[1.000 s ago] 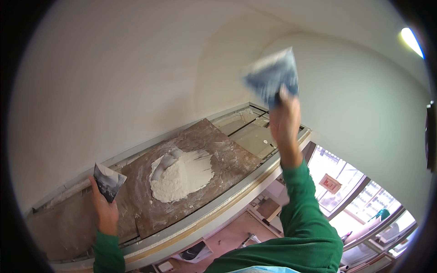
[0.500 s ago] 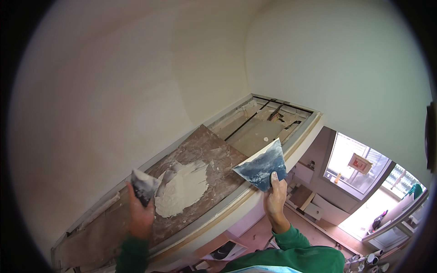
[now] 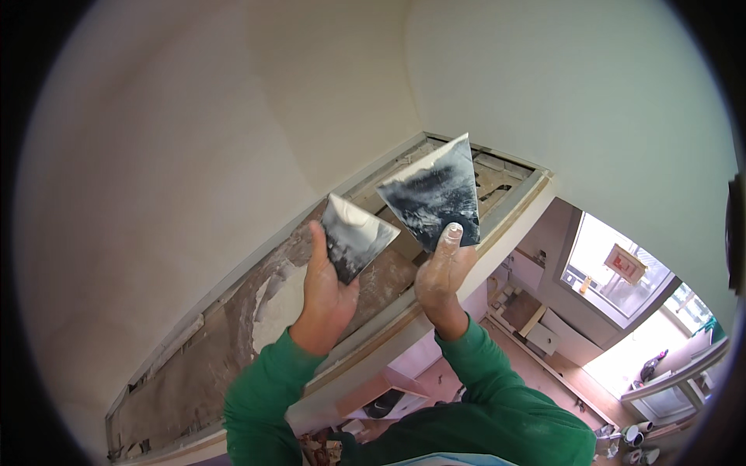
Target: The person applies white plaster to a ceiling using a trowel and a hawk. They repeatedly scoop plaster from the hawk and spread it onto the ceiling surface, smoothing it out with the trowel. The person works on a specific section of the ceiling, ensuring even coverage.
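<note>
Two scrapers, one to each hand. Left hand [image 3: 325, 303]: grip closed on the lower end of a small, thin scraper with a grey-black blade [image 3: 353, 241], thumb along its left edge, a thick band of white paste on the upper part. Right hand [image 3: 444, 281]: grip closed on a larger, flared scraper with a dark blue-black blade [image 3: 435, 194], thumb pressed to its face, white paste along the top edge and smeared below; the thumb is whitened. Both blades are raised, side by side, a narrow gap between them. Beneath: one flat brown board [image 3: 395, 273], streaked white, set on a long, pale-edged ledge [image 3: 513, 221] against a beige wall [image 3: 179, 155]. On the board: one heap of soft white paste [image 3: 281, 311], partly behind the left arm. Condition of the work, as judged: paste already taken up on both blades; a fair stock left on the board, unused. Wall shows lighter and darker areas; whether these mark finished coating cannot be told.
</note>
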Demonstrator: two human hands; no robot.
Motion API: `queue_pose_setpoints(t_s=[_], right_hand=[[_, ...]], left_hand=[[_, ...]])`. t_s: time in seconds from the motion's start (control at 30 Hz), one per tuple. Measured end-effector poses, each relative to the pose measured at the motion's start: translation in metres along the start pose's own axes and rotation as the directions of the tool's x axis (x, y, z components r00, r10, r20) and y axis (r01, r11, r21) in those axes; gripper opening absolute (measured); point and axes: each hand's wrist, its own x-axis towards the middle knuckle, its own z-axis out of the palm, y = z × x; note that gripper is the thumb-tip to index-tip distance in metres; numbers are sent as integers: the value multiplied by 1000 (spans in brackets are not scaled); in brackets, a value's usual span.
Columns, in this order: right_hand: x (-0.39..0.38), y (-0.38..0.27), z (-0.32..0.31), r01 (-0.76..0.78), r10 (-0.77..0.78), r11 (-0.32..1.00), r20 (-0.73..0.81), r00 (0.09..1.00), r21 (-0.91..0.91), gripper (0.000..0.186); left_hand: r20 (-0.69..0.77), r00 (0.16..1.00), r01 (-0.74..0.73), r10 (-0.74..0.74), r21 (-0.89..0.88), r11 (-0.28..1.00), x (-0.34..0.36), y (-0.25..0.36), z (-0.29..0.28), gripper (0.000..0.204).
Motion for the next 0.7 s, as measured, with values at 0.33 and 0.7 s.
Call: queue_pose_setpoints(t_s=[0.33,0.7], right_hand=[[13,14,-28,259,31,870,570,821,-420,26],[18,-2,-40,-884,473,-361,875,102,298,32]], left_hand=[[-51,998,-17,23,121,993,1,2,67,43],[106,994,-57,37,193,980,28,3,37,46]])
